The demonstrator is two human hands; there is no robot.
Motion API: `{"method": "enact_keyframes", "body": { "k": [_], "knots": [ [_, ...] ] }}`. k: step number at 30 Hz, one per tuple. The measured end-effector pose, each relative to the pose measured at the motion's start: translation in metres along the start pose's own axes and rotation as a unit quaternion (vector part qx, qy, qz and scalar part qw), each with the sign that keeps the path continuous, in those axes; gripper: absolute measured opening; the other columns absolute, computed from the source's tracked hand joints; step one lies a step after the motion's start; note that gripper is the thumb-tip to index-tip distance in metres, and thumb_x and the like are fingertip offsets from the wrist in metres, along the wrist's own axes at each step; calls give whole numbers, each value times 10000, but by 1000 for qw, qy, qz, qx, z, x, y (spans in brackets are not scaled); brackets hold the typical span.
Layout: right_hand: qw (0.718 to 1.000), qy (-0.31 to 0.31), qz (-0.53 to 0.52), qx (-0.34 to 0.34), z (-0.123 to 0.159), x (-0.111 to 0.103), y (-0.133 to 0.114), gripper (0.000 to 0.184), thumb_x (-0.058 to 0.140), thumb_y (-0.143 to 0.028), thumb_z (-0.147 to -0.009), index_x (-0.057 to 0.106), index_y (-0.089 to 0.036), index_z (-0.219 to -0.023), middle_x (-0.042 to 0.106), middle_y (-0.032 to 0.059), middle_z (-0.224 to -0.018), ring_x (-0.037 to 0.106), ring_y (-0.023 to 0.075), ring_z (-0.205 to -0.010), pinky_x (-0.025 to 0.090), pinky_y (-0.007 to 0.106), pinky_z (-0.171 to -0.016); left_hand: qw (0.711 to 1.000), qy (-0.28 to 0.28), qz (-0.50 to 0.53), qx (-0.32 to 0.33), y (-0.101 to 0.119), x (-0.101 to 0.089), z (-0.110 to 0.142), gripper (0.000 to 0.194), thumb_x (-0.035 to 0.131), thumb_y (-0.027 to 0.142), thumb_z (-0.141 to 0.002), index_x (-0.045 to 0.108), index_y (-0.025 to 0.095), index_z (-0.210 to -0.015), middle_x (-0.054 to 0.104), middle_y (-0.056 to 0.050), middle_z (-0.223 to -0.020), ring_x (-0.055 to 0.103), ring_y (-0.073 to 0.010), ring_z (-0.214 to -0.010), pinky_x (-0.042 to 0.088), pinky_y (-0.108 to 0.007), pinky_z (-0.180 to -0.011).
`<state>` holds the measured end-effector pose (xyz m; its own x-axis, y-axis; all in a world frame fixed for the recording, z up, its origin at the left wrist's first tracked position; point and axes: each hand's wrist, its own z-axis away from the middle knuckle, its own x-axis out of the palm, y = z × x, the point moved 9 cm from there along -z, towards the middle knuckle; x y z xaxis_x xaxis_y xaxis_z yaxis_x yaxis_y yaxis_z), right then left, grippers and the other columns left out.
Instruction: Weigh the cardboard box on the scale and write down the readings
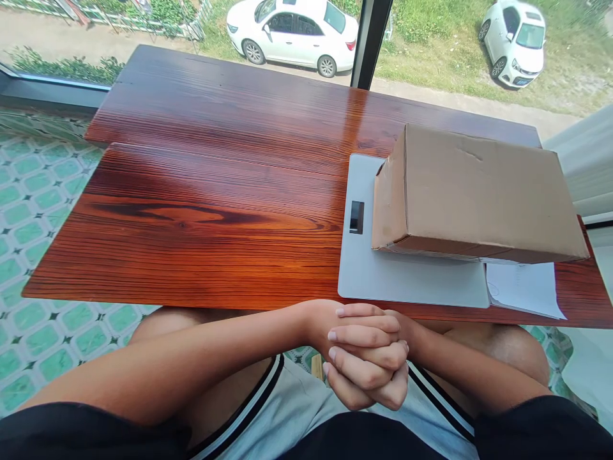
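Note:
My left hand (322, 324) and my right hand (368, 358) are clasped together with interlaced fingers, above my lap and just in front of the table's near edge. Nothing shows between them. Right-hand fingertips point left across the clasp, and much of the left hand is hidden behind them. A closed brown cardboard box (479, 191) lies on a flat pale-grey scale (412, 281) beyond my hands to the right. The scale's small display (357, 217) is dark, with no readable figures. White paper sheets (522, 291) lie partly under the box, beside the scale.
The glossy reddish-brown wooden table (215, 223) stands against a window with a dark frame post (371, 45). A white curtain (584, 140) hangs at the right. Green-and-white tiles (38, 191) cover the floor. Two white cars (292, 32) are parked outside.

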<state>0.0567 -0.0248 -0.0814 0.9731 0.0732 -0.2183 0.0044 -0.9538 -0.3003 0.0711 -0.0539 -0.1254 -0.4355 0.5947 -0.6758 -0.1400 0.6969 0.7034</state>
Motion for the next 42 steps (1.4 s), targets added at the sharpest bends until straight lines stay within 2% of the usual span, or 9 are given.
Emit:
{"method": "enact_keyframes", "body": {
  "k": [3,9,16,20,24,30,33,38,42],
  "knots": [
    [1000,18,-1,9,-1,-2,0,135,633,-336,-894,675,-215,-852,665,86,-776,694,250,-722,572,362,-622,999,-10,2,35,-5,5,-11,480,568,745,-701,664,277,-658,580,-112,-910,633,-318,-963,565,-314,-504],
    [1000,18,-1,10,-1,-2,-2,155,627,-345,-900,676,-207,-851,667,95,-783,693,255,-726,564,368,-615,999,15,9,44,-8,3,-12,473,583,737,-671,664,273,-631,556,-103,-841,635,-307,-935,536,-280,-474],
    [1000,4,-3,11,1,-1,3,119,657,-333,-886,681,-219,-862,674,85,-796,701,253,-739,559,351,-615,998,-2,20,57,-6,7,-8,483,539,743,-735,630,273,-672,577,-108,-881,640,-300,-962,564,-290,-501],
    [1000,17,-4,1,5,0,2,127,696,-343,-859,675,-223,-893,656,76,-806,687,240,-733,563,346,-614,999,33,14,34,-2,1,-5,508,534,745,-741,669,258,-690,606,-118,-975,649,-316,-1013,552,-271,-486],
    [1000,22,-9,7,5,1,1,126,675,-342,-869,674,-219,-895,644,74,-811,681,235,-737,560,353,-621,998,46,10,51,8,-3,-2,488,552,734,-734,707,274,-684,625,-112,-986,652,-326,-1034,561,-273,-508],
    [1000,28,-8,0,2,-1,1,103,674,-335,-857,673,-232,-868,651,69,-780,691,236,-712,553,328,-574,1000,9,-16,-16,7,-6,12,331,588,577,-845,768,341,-992,637,-124,-1154,621,-349,-1139,598,-289,-539],
    [1000,10,-16,-4,0,0,2,92,675,-331,-844,668,-252,-890,651,77,-785,698,258,-701,570,357,-575,1000,-8,-7,-17,8,-4,18,325,582,549,-869,764,343,-1044,634,-131,-1189,605,-365,-1184,621,-320,-572],
    [999,-11,-29,8,-2,1,2,110,683,-329,-826,658,-270,-916,638,93,-803,706,284,-711,585,389,-586,1000,26,1,7,8,-4,14,353,555,590,-872,765,325,-971,643,-134,-1122,619,-351,-1158,634,-348,-637],
    [1000,-3,-26,14,-1,1,3,94,686,-339,-835,656,-283,-904,648,83,-796,700,275,-713,577,379,-582,994,49,6,97,9,-3,-4,466,542,717,-771,715,286,-740,620,-117,-905,659,-338,-1022,624,-395,-642]
  ]
}}
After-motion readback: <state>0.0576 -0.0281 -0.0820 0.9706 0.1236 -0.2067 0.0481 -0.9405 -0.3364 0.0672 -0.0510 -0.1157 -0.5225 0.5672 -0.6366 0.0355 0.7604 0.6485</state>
